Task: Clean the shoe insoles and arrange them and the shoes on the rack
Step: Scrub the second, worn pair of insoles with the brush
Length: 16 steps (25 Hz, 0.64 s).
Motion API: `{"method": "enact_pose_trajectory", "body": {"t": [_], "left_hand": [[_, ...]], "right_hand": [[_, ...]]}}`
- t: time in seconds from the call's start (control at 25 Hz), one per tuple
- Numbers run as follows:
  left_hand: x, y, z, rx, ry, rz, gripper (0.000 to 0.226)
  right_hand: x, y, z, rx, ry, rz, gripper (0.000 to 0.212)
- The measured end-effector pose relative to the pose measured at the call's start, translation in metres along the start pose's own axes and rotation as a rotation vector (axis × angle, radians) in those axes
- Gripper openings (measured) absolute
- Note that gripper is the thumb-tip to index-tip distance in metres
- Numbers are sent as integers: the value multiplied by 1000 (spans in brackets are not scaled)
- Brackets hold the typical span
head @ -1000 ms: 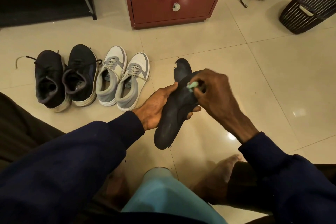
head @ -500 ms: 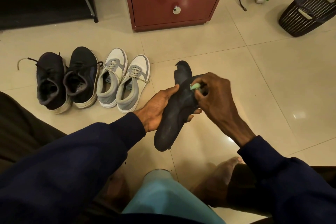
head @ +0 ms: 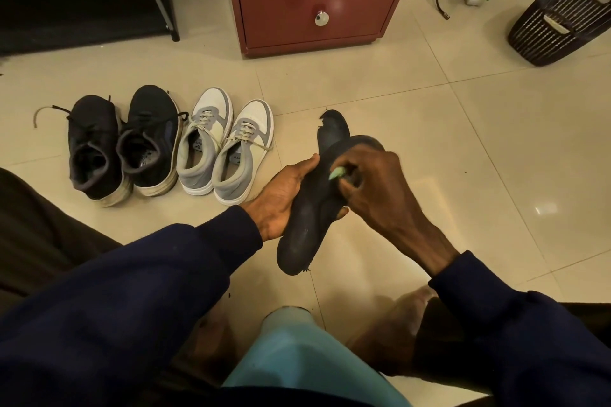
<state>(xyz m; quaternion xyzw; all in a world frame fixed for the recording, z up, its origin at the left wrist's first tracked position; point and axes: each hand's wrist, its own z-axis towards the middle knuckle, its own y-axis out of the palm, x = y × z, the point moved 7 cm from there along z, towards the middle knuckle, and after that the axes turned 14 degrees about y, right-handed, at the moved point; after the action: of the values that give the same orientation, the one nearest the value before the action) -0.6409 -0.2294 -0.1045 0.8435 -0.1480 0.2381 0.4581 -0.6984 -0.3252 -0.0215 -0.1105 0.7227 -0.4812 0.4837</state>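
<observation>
The right hand (head: 373, 188), fingers clenched round a small pale-green cleaning tool (head: 337, 173), had slid slightly heelward along the worn black foam insole (head: 307, 224). The left hand (head: 284, 195) gripped that insole in mid-air above the beige tiled floor (head: 429, 142). Scrubbing seemed unfinished, with racking yet to come.

My left sleeve (head: 132, 291) and right sleeve (head: 529, 340) are dark navy with close-fitting cuffs, leaving my left grip (head: 281, 195) and right grip (head: 373, 181) bare.

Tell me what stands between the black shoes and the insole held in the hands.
The grey-and-white sneakers stand there on the tiles, beside the black shoes. The left hand holds the insole; the right hand pinches a green tool. Head view.
</observation>
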Motion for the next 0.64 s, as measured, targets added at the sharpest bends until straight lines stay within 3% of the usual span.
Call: {"method": "enact_pose_trajectory", "body": {"t": [0.08,0.12,0.24,0.32,0.48,0.64], "left_hand": [[0,-3,0,37,8,18,39],[1,-1,0,36,11,12,41],[3,6,0,-17,5,-24,53],[3,5,-1,-10,-2,-23,56],[2,-5,2,48,21,11,44],[5,5,1,-15,50,-15,53]], "right_hand": [[-13,13,-7,-126,-55,-15,11],[-10,8,-4,-108,-50,-34,12],[17,-26,13,121,46,-72,17],[21,-27,11,149,65,-76,18],[-8,10,-4,-192,-6,35,11],[17,-26,13,9,66,-39,14]]}}
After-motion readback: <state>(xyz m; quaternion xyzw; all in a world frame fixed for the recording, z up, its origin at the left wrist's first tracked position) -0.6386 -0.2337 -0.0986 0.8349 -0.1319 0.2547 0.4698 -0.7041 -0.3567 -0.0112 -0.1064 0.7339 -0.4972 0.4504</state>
